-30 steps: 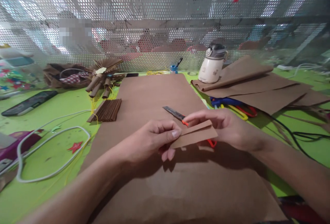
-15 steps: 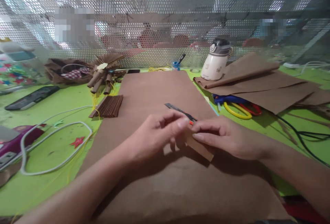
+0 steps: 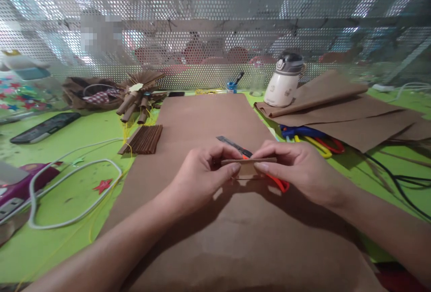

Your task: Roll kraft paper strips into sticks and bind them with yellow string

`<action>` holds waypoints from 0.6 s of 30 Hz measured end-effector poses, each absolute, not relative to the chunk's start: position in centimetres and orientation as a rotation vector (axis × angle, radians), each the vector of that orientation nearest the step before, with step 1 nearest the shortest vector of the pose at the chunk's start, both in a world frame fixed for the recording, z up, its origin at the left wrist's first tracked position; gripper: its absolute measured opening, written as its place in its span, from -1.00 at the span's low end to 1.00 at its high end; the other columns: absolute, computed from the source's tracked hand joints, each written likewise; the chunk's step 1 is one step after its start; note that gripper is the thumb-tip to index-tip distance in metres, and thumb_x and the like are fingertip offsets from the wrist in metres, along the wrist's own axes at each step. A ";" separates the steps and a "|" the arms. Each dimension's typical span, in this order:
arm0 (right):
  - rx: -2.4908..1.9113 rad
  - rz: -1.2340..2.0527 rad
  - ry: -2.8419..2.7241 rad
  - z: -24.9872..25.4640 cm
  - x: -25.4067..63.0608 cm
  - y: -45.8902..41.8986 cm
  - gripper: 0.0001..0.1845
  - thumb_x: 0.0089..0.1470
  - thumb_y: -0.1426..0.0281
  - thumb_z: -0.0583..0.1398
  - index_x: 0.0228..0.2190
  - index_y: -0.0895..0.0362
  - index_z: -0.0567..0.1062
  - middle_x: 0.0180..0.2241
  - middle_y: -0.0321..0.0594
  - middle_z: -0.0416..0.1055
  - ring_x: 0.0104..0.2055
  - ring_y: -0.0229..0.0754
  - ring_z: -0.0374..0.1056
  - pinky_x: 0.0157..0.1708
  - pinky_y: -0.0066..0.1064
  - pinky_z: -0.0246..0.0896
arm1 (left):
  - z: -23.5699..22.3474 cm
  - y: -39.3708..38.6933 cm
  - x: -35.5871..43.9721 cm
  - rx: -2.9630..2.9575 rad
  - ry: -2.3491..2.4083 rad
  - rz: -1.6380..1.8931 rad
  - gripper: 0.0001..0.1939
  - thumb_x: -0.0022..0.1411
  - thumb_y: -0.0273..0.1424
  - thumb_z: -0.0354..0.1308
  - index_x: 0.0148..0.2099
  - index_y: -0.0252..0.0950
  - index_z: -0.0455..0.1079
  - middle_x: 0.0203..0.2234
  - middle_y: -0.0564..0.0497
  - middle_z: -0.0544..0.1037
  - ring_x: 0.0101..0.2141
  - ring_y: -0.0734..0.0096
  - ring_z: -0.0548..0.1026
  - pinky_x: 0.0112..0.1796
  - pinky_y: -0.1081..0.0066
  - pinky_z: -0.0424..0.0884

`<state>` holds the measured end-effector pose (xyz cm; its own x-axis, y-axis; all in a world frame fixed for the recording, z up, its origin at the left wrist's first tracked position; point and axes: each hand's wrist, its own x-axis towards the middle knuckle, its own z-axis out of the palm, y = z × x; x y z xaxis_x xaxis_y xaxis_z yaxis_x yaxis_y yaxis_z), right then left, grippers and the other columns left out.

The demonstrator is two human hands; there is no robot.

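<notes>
Between both hands, a small strip of brown kraft paper [image 3: 249,171] is held level, its upper edge folded or rolled over. My left hand [image 3: 208,171] pinches the strip's left end between thumb and fingers. At the other end, the thumb and fingers of my right hand [image 3: 296,166] close on the paper. Under the hands lies a red-handled craft knife [image 3: 282,184] with a dark blade end pointing up and left, partly hidden by them. A large brown paper sheet [image 3: 208,121] spreads beneath everything.
Thin rolled paper sticks [image 3: 144,140] lie left of the sheet, below a bundle of paper tubes [image 3: 133,110]. On the right are a blue glue gun [image 3: 298,130], folded brown paper [image 3: 357,117] and a white bottle [image 3: 284,83]. A white cable [image 3: 32,193] loops at left.
The strip has been turned from slanting down to the right to lying level. My left fingers have closed on its left end, and more of the knife's red handle shows.
</notes>
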<state>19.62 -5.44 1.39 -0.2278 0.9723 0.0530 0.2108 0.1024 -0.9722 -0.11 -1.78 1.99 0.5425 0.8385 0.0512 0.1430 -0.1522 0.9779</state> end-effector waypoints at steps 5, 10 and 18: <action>-1.160 1.134 -1.626 1.7 19.3 -5.6 -0.90 0.00 0.45 0.22 -0.37 0.14 0.54 -0.45 -0.31 0.34 -0.45 -0.35 0.24 -0.48 -0.52 0.15 | 1.7 -2.1 -0.1 1.472 0.753 0.702 -0.90 0.12 -0.51 0.15 -0.25 -0.33 0.38 -0.47 0.07 0.48 -0.44 0.53 0.45 -0.42 0.54 0.35; -1.109 1.210 -1.582 1.3 19.4 -5.7 -0.87 0.01 0.46 0.22 -0.34 0.13 0.56 -0.46 -0.31 0.32 -0.52 -0.39 0.19 -0.57 -0.53 0.08 | 1.6 -2.6 0.1 1.361 0.751 0.723 -0.92 0.12 -0.50 0.17 -0.28 -0.34 0.36 -0.52 0.06 0.50 -0.49 0.50 0.47 -0.46 0.50 0.41; -1.071 1.161 -1.579 0.9 19.7 -5.7 -0.85 0.01 0.49 0.22 -0.34 0.09 0.57 -0.43 -0.31 0.36 -0.46 -0.37 0.24 -0.50 -0.52 0.12 | 1.7 -2.6 0.2 1.411 0.701 0.783 -0.97 0.10 -0.53 0.17 -0.34 -0.35 0.39 -0.45 0.02 0.53 -0.47 0.49 0.49 -0.42 0.49 0.45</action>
